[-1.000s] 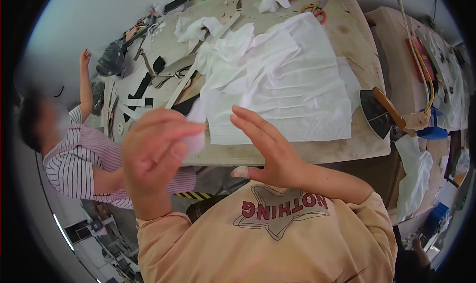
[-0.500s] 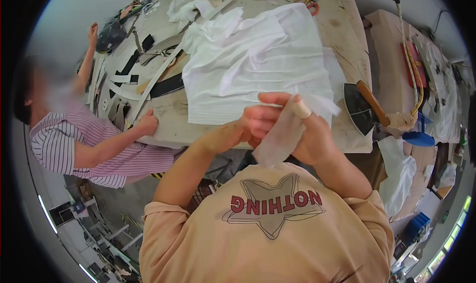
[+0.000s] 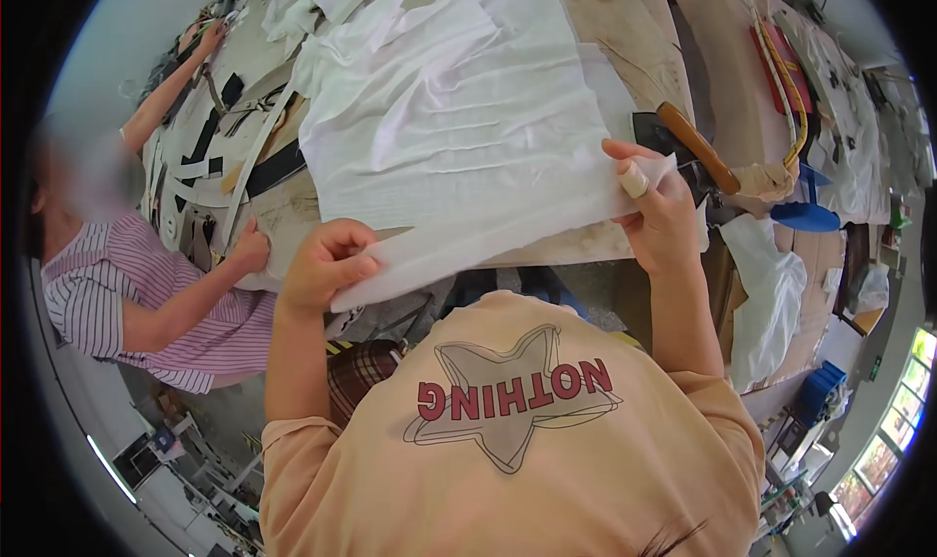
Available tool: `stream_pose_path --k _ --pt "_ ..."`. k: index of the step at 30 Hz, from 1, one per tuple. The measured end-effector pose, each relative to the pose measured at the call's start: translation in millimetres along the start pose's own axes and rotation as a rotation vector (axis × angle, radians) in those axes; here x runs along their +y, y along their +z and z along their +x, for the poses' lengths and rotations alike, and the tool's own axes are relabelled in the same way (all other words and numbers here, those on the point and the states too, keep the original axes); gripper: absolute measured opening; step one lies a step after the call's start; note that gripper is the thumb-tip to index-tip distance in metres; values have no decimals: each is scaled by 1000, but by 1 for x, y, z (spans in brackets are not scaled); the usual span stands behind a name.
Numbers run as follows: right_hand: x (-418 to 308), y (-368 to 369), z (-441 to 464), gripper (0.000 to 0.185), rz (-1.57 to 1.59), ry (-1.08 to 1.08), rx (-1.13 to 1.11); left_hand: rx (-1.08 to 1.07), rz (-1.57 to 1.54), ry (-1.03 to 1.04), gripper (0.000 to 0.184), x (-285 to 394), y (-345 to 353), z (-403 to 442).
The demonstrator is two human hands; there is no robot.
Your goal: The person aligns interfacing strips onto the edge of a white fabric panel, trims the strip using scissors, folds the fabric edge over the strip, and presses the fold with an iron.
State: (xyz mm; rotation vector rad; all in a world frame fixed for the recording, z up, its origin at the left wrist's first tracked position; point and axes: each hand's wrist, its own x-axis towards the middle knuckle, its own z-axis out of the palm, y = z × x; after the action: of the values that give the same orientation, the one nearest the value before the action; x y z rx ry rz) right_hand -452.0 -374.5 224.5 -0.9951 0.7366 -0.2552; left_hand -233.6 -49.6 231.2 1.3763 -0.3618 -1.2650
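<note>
A strip of thin white fabric [image 3: 498, 240] is stretched between my two hands, slanting up to the right over the table's front edge. My left hand [image 3: 330, 264] pinches its lower left end between thumb and fingers. Its upper right end is gripped by my right hand [image 3: 659, 210], which wears a pale wrap on the thumb. Just beyond the strip, a large piece of white cloth [image 3: 449, 98] lies spread and wrinkled on the worktable [image 3: 620, 10]. An iron with a wooden handle [image 3: 698, 147] rests beside my right hand, partly hidden behind it.
A co-worker in a striped top [image 3: 161, 298] stands at the left, one hand on the table edge and the other reaching over it. Dark and white strips [image 3: 278, 168] lie on the table's left side. At the right are a blue stand [image 3: 808, 215] and hanging cords [image 3: 781, 69].
My hands were close together with the fabric strip bunched between them; now they are wide apart and the strip is drawn out. The view has shifted slightly. The co-worker's far arm has moved.
</note>
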Motion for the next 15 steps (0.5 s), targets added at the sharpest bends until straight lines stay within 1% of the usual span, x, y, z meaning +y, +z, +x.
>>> stream_pose_path --k 1,3,4,7,8,11,13,15 --pt "2 -2 -3 32 2 5 10 -10 2 25 28 -2 -9 -2" --pt "5 -5 -8 32 34 -57 5 -27 8 80 32 -5 -24 -5" --pt "5 -5 -10 32 49 -90 1 -32 9 76 32 -3 -27 -7" --pt "2 -8 -15 32 55 -104 28 31 95 77 38 6 -35 -10" --pt "1 -9 -17 32 56 -110 40 24 95 75 38 7 -41 -11" --pt "8 -22 -20 32 104 -128 58 22 138 -27 37 10 -64 -17" --pt "23 -43 -22 33 130 -130 67 58 139 -3 35 -5 -78 -22" --pt "53 -74 -29 28 275 -12 -242 138 143 55 31 -26 -88 -27"
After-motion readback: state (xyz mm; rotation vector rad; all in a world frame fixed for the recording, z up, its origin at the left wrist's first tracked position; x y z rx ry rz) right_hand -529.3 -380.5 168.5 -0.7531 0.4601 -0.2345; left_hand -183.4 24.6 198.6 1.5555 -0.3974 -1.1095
